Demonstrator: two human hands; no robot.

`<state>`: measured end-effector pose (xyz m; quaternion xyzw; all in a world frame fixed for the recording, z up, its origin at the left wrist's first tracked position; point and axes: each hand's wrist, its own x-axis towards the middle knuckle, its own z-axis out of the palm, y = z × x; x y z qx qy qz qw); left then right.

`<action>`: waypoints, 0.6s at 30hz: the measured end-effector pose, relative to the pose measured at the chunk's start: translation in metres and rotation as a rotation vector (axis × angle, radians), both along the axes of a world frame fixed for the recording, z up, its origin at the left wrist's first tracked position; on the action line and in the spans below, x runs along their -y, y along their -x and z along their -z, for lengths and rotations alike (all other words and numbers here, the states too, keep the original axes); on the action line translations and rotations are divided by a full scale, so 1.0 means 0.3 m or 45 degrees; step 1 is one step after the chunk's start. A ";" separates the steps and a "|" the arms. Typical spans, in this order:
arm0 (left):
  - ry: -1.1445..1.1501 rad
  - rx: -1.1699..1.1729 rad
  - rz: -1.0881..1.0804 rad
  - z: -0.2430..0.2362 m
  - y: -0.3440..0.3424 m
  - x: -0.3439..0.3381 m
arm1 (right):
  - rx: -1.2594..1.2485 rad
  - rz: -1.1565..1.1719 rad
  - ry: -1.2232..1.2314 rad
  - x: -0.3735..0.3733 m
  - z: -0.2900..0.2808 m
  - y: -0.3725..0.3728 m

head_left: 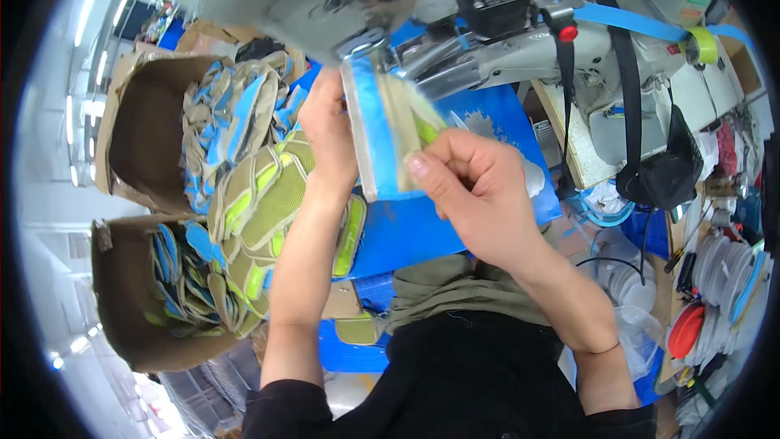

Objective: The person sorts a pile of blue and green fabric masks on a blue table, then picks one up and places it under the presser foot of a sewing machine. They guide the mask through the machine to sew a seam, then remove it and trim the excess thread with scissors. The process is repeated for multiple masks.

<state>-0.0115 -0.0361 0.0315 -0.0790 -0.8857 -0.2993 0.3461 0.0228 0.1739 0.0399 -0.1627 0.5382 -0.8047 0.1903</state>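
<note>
Machine head (296, 12); blue-beige fabric piece (375, 134), long axis toward it; right grip (485, 191) pinching piece, left grip (329, 126) unclear.

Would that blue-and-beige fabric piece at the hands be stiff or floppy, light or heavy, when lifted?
The fabric piece is probably light: the right hand pinches its edge. It likely bends without going limp, since its blue strip looks fairly straight.

I'm in what looks like a sewing workshop: a heavy grey metal sewing machine (524, 58) stands before me, a flat blue ribbon (630, 19) stretches off beside it, brown cardboard boxes (114, 309) at my left hold heaped blue-and-beige fabric pieces (244, 118), and long white strip lights (92, 2) shine beyond.
</note>
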 end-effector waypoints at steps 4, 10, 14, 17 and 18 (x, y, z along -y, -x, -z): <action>-0.219 0.017 -0.033 0.041 0.082 0.050 | -0.099 0.044 -0.102 0.003 0.008 -0.002; -1.580 0.544 0.396 -0.046 -0.093 -0.001 | -0.345 0.222 -0.233 -0.041 0.015 0.001; -1.395 0.786 0.354 -0.095 -0.174 -0.072 | -0.455 0.509 -0.290 -0.039 0.011 0.059; -1.560 0.899 0.348 -0.124 -0.161 -0.085 | -0.441 0.487 -0.302 -0.021 0.053 0.093; -1.627 0.927 0.368 -0.136 -0.159 -0.090 | -0.385 0.419 -0.270 -0.021 0.057 0.096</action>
